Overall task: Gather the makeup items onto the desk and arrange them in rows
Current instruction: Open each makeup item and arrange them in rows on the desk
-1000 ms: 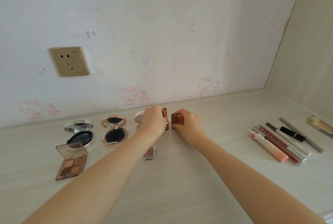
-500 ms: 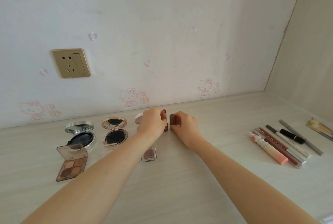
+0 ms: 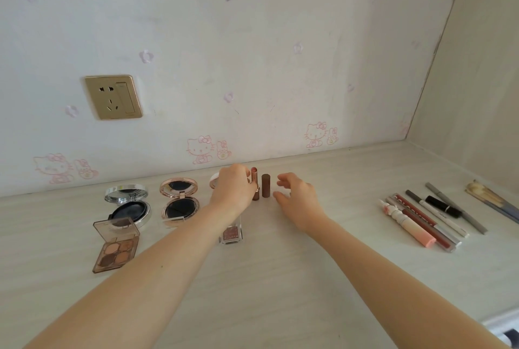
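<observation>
An open lipstick point(image 3: 255, 183) stands upright near the back of the pale desk point(image 3: 280, 278), and my left hand point(image 3: 232, 185) is closed on it. Its brown cap point(image 3: 265, 185) stands upright just to the right, free. My right hand point(image 3: 296, 197) hovers a little right of the cap, fingers apart and empty. Left of my hands lie a silver compact point(image 3: 127, 204), a rose-gold compact point(image 3: 179, 199) and an open eyeshadow palette point(image 3: 116, 246). A small clear eyeshadow pot point(image 3: 231, 233) lies under my left forearm. A pale compact point(image 3: 214, 180) is mostly hidden behind my left hand.
Several pens, lip glosses and a black tube point(image 3: 432, 215) lie side by side at the right. A pale flat item point(image 3: 491, 199) lies at the far right edge. The wall with a gold socket point(image 3: 113, 97) closes the back; a side panel point(image 3: 477, 81) closes the right.
My right hand has let go of the brown cap and drawn back to the right with fingers spread. The cap now stands alone beside the lipstick. My left hand stays put.
</observation>
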Tool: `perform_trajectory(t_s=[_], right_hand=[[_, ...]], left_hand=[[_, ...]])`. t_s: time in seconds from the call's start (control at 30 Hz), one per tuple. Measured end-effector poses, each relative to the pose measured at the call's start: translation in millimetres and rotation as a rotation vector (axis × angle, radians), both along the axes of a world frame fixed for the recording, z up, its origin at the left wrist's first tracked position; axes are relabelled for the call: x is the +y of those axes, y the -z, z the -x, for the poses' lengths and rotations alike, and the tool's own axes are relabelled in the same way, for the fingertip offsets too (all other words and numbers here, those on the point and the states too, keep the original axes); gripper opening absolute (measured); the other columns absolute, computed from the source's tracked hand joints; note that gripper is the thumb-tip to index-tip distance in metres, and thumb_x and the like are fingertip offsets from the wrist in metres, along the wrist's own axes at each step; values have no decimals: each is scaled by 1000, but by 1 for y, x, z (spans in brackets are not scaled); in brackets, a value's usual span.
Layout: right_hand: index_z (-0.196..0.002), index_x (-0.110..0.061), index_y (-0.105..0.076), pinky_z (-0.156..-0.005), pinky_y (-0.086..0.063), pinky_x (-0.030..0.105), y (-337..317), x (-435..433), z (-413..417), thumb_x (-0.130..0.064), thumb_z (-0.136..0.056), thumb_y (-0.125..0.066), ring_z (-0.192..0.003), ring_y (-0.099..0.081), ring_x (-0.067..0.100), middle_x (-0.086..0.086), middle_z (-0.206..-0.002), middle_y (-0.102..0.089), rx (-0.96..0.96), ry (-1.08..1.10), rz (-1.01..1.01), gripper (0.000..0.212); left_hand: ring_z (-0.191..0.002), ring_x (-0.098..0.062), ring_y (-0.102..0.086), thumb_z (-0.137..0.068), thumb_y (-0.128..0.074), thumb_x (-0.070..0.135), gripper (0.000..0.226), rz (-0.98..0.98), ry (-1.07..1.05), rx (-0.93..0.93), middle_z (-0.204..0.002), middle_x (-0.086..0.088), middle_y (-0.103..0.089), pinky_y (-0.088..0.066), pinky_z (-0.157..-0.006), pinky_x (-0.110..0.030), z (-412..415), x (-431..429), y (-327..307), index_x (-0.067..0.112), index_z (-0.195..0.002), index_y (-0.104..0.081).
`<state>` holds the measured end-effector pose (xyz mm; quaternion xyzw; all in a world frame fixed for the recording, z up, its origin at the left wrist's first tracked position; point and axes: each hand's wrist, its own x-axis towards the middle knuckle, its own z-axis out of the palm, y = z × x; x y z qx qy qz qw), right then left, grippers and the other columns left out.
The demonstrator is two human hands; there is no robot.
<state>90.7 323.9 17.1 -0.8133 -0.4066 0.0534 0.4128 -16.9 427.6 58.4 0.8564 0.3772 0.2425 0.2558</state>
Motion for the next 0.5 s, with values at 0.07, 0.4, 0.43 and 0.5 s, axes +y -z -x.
perform_trajectory(t_s=[0.07,0.4,0.43,0.5], right_hand=[[-130,-12,-49,-97,-42,30,-5,-14,2,-19,-93,-55,-119,-52,19,0,-126,-59,-78,-1,42,38],[-139,-12,-39,-98,-39,32,-15,-98,6,-23,-97,-45,-124,-44,24,6,-134,-49,-286,33,229,43],[-139,-13,-39,-99,-38,33,-16,-107,5,-23,-97,-45,-125,-43,24,6,-135,-48,-297,36,232,43],[-139,-14,-39,-100,-38,32,-18,-124,3,-24,-97,-45,-127,-41,22,5,-136,-48,-340,48,253,43]], left_hand=[[-95,-25,-61,-87,-58,14,16,21,14,-15,-100,-9,-68,-52,-81,-39,5,-4,-2,13,-103,-60],[-100,-22,-58,-89,-54,11,27,-138,59,-223,-112,-2,-62,-49,-86,-39,31,-47,0,12,-115,-56],[-95,-19,-57,-89,-53,10,24,-154,67,-245,-106,-2,-63,-49,-83,-39,32,-53,0,11,-113,-57],[-88,-20,-58,-89,-53,9,22,-168,93,-277,-97,-4,-65,-49,-79,-37,29,-67,1,10,-110,-60]])
